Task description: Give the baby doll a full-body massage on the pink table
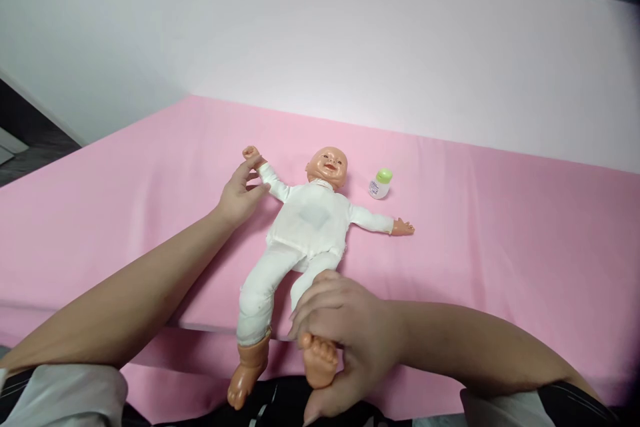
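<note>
A baby doll (313,217) with a white cloth body lies on its back, its head away from me and its arms spread. My left hand (243,192) is at the doll's arm on the left, fingers curled around the wrist by the doll's small fist (251,152). Around the lower leg on the right my right hand (350,333) is wrapped, and the doll's bare foot (320,361) sticks out between thumb and fingers. The other foot (247,373) hangs past the front edge, untouched. Part of the held leg is hidden behind my hand.
A small bottle with a green cap (381,184) stands to the right of the doll's head. Pink cloth (480,233) covers the table, with a fold along its front edge. Behind rises a white wall (350,33). Dark floor (30,140) shows at the far left.
</note>
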Motion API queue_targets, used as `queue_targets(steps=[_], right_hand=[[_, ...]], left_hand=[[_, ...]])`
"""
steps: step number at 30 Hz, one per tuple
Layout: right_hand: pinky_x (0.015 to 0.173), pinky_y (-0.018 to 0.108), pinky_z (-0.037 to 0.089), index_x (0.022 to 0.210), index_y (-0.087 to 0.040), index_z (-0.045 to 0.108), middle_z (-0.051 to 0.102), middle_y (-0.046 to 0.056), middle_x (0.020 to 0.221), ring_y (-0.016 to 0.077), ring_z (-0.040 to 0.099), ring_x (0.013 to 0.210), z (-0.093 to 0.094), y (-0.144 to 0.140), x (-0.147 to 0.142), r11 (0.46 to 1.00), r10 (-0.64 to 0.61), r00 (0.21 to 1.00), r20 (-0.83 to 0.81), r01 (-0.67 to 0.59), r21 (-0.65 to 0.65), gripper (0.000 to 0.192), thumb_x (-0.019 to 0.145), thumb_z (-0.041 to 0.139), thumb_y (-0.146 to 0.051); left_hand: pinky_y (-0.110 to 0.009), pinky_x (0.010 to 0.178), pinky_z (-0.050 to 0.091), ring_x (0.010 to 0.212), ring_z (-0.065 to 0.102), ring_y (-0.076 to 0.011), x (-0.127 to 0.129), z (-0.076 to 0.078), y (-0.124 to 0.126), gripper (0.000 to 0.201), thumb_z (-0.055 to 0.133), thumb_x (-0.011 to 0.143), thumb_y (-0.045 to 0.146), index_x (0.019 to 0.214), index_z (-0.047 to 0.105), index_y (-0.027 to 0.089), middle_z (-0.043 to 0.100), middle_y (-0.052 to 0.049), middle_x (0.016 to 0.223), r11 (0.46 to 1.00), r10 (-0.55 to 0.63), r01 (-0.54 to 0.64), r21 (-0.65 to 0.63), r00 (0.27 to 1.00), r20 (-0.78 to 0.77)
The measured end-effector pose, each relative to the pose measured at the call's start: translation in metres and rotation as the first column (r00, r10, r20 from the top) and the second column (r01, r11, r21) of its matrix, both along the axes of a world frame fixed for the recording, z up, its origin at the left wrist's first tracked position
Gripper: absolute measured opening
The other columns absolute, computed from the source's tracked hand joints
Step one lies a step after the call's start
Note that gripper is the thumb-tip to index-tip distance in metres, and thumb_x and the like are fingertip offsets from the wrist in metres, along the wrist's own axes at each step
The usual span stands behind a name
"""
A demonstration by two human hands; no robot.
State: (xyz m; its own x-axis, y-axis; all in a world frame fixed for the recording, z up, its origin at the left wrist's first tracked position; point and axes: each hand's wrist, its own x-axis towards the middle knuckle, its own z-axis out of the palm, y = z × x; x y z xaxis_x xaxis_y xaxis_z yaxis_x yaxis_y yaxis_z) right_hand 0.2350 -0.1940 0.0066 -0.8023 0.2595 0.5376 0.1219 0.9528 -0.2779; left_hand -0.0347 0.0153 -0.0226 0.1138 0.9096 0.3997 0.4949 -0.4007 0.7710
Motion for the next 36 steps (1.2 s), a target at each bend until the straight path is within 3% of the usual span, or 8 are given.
queue_targets(steps=[5,9,11,16,21,24,29,36], right_hand=[[0.091,0.044,0.063,0.114,-0.025,0.063,0.081,0.007,0.101,0.0271,0.080,0.100,0.039,0.006,0.025,0.984,-0.173,0.897,-0.406,0.143,-0.103,0.043,0.091,0.080,-0.057],[0.104,0.053,0.062,0.118,-0.025,0.066,0.082,0.010,0.112,0.0340,0.077,0.121,0.028,0.035,0.037,0.927,-0.366,0.852,-0.375,0.370,-0.064,0.040,0.088,0.085,-0.045],[0.109,0.056,0.061,0.118,-0.025,0.066,0.082,0.012,0.121,0.0354,0.074,0.130,0.013,0.052,0.041,0.885,-0.460,0.823,-0.334,0.453,-0.106,0.037,0.090,0.084,-0.042],[0.114,0.059,0.059,0.120,-0.024,0.067,0.082,0.012,0.124,0.0343,0.075,0.129,-0.004,0.071,0.046,0.883,-0.465,0.805,-0.369,0.448,-0.137,0.041,0.091,0.086,-0.047],[0.102,0.051,0.063,0.117,-0.023,0.070,0.083,0.010,0.109,0.0315,0.080,0.111,0.016,0.057,0.044,0.934,-0.349,0.838,-0.418,0.347,-0.085,0.056,0.084,0.092,-0.062],[0.088,0.044,0.063,0.110,-0.024,0.068,0.083,0.007,0.098,0.0271,0.081,0.093,0.028,0.041,0.039,0.968,-0.250,0.882,-0.400,0.231,-0.095,0.063,0.077,0.094,-0.071],[0.077,0.038,0.055,0.093,-0.026,0.060,0.073,0.000,0.080,0.0187,0.072,0.073,0.012,0.013,0.017,0.977,-0.065,0.982,-0.177,0.026,-0.209,0.072,0.070,0.086,-0.089],[0.067,0.034,0.044,0.078,-0.026,0.052,0.062,-0.005,0.066,0.0138,0.059,0.062,-0.030,0.003,-0.017,0.939,0.229,0.970,0.078,-0.199,-0.280,0.072,0.078,0.073,-0.094]], left_hand=[[-0.055,0.119,0.054,0.155,0.050,-0.0359,0.021,0.015,-0.030,0.074,0.059,0.100,0.058,0.166,0.045,0.030,0.043,-0.015,0.173,0.930,-0.247,0.286,0.232,0.951,-0.187],[-0.058,0.133,0.039,0.161,0.044,-0.0377,0.034,0.021,-0.044,0.061,0.064,0.099,0.048,0.157,0.061,0.028,0.045,-0.015,0.174,0.776,-0.434,0.566,0.277,0.799,-0.416],[-0.058,0.134,0.037,0.163,0.041,-0.0371,0.036,0.021,-0.045,0.061,0.064,0.100,0.045,0.158,0.061,0.029,0.045,-0.013,0.175,0.759,-0.448,0.599,0.254,0.765,-0.463],[-0.056,0.134,0.039,0.164,0.041,-0.0364,0.034,0.019,-0.041,0.063,0.065,0.100,0.050,0.159,0.060,0.029,0.046,-0.013,0.174,0.826,-0.416,0.521,0.217,0.822,-0.389],[-0.056,0.129,0.044,0.153,0.053,-0.0352,0.024,0.014,-0.027,0.068,0.068,0.096,0.052,0.157,0.060,0.024,0.055,-0.015,0.162,0.943,-0.229,0.269,0.196,0.952,-0.203],[-0.058,0.125,0.048,0.146,0.059,-0.0338,0.017,0.010,-0.015,0.069,0.068,0.094,0.045,0.159,0.056,0.027,0.060,-0.011,0.159,0.998,-0.053,0.055,0.039,0.998,-0.045],[-0.051,0.123,0.050,0.133,0.066,-0.0278,0.008,0.003,0.002,0.064,0.068,0.098,0.030,0.160,0.055,0.021,0.066,-0.010,0.153,0.962,0.168,-0.128,-0.242,0.974,0.153],[-0.052,0.122,0.048,0.133,0.062,-0.0278,0.008,0.000,0.002,0.068,0.071,0.108,0.046,0.163,0.047,0.013,0.060,-0.012,0.158,0.980,0.115,-0.089,-0.180,0.984,0.138]])
